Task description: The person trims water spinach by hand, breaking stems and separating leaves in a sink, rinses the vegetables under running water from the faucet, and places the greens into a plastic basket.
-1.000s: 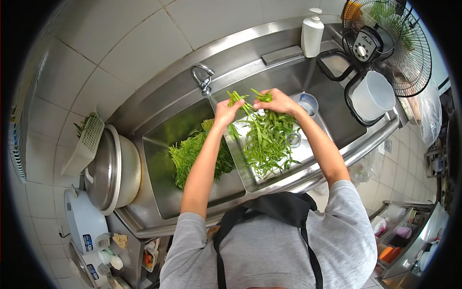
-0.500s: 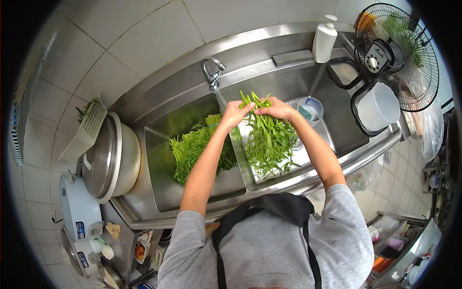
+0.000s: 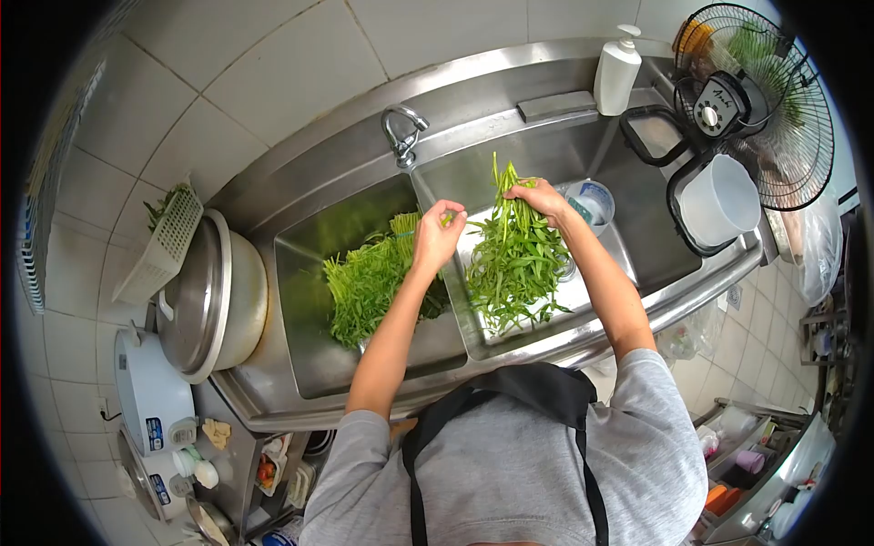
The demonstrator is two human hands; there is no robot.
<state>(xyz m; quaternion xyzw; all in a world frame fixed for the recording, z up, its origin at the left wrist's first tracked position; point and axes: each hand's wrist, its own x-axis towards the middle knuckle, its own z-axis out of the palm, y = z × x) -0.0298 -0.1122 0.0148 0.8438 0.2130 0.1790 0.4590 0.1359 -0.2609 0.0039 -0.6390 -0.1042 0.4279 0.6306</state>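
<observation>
My right hand is closed around the stems of a bunch of leafy greens, which looks like water spinach. Its leaves hang down over the right sink basin, with stem ends poking up above my fingers. Apart from the bunch, to its left, my left hand pinches a small yellow-green bit of stem. Below and left of that hand, more greens with cut stems lie piled in the left basin, partly hidden by my left forearm.
A faucet rises behind the basin divider. In the right basin sits a clear round container. A pump bottle, a fan and a white tub stand to the right; a large lidded pot is at left.
My hands have moved apart. The left has come off the bunch, down and left, with a bit of stem; the right has shifted slightly right, still gripping the greens.
</observation>
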